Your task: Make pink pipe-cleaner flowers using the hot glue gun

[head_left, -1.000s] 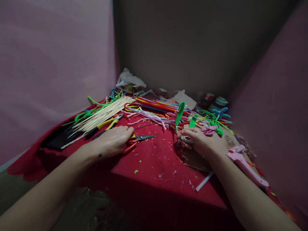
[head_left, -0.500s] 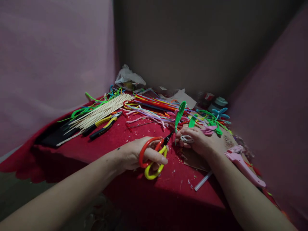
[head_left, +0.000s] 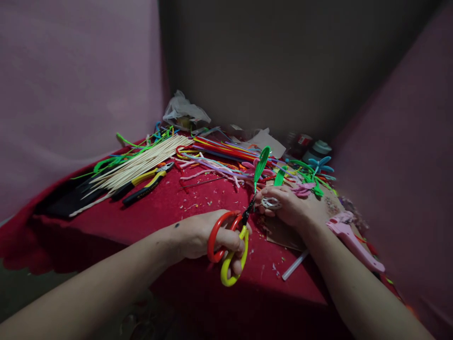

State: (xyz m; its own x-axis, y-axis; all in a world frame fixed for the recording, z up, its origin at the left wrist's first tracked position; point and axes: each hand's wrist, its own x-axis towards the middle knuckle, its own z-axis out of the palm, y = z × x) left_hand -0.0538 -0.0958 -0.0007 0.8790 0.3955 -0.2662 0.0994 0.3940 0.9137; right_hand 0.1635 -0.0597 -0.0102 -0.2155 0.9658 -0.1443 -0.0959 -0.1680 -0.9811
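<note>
My left hand grips scissors with one red and one yellow loop handle, fingers through the loops. The blades point up and right toward the stem of a green pipe-cleaner leaf. My right hand is closed around the base of that leaf and a small white ring-shaped piece, resting on a brown cardboard sheet on the red cloth.
Wooden skewers, yellow-and-black pliers and a heap of coloured pipe cleaners lie at the back. A pink glue gun and a white stick sit at the right. Jars and a plastic bag stand by the wall.
My left hand picked the scissors up off the cloth, carried them right and toward me, and now the blades reach the leaf stem. My right hand has stayed put.
</note>
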